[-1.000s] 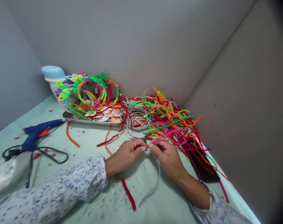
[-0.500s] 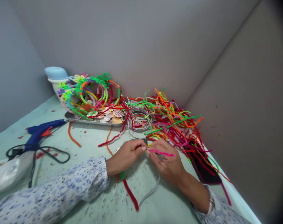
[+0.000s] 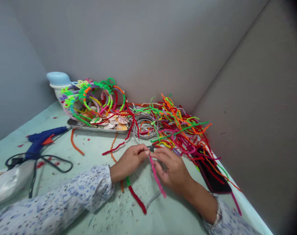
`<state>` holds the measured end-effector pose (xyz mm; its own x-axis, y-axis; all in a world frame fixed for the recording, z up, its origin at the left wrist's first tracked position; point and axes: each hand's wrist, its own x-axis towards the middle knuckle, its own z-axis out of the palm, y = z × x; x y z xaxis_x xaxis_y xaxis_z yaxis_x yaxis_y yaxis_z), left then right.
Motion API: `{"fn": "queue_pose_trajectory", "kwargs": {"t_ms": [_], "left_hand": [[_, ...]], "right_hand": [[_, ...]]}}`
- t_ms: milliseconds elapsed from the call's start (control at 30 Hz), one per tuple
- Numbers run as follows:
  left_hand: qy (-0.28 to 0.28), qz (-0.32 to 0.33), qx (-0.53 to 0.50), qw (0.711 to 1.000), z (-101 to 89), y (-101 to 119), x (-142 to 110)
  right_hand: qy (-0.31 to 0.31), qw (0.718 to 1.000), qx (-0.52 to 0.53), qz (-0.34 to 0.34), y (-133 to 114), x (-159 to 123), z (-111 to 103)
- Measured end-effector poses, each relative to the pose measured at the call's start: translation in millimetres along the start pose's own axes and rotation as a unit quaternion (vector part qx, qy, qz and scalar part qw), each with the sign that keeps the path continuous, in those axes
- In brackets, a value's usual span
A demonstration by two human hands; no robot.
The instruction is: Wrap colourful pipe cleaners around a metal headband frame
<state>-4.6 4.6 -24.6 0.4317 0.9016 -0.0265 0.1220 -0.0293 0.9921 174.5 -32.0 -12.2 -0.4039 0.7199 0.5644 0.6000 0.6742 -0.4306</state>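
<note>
My left hand is closed in a pinch, thumb against forefinger, on a partly wrapped wire loop; the gripped part is hidden. Below the left wrist a green and dark red fuzzy-wrapped stretch of this loop emerges, and bare grey wire curves up from its end towards my right hand. A pink pipe cleaner starts at the left fingertips and hangs down towards me. My right fingertips close on its upper end, touching or nearly touching the left thumb. Just beyond the fingertips lie dark-handled pliers or scissors, partly covered.
A tangled heap of pipe cleaners lies behind right, partly over a phone. Behind are a wire coil, a metal tray of shells, and wrapped hoops. At left are a blue glue gun, its cord, and a plastic bag.
The pink pipe cleaner has swung from pointing right across my right hand to hanging down towards me. My right fingers have shifted slightly left, while my left hand stays nearly in place.
</note>
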Motion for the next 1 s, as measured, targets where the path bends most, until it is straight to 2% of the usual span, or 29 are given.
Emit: {"fn": "queue_pose_trajectory", "kwargs": {"t_ms": [167, 233, 733, 1000], "left_hand": [[-0.009, -0.021, -0.012, 1.0, 0.7, 11.3, -3.7], [-0.011, -0.026, -0.005, 1.0, 1.2, 14.6, -5.4], [0.003, 0.001, 0.084, 0.996, 0.1, 13.8, -5.1], [0.008, 0.062, 0.174, 0.983, -0.4, 14.9, -6.6]], "right_hand": [[0.002, 0.985, 0.094, 0.145, -1.0, 1.9, 2.7], [0.001, 0.978, 0.108, 0.176, -1.7, 1.8, 4.0], [-0.004, 0.977, 0.092, 0.192, -6.5, 2.9, 3.3], [-0.006, 0.971, 0.098, 0.22, -6.3, 2.6, 1.5]]}}
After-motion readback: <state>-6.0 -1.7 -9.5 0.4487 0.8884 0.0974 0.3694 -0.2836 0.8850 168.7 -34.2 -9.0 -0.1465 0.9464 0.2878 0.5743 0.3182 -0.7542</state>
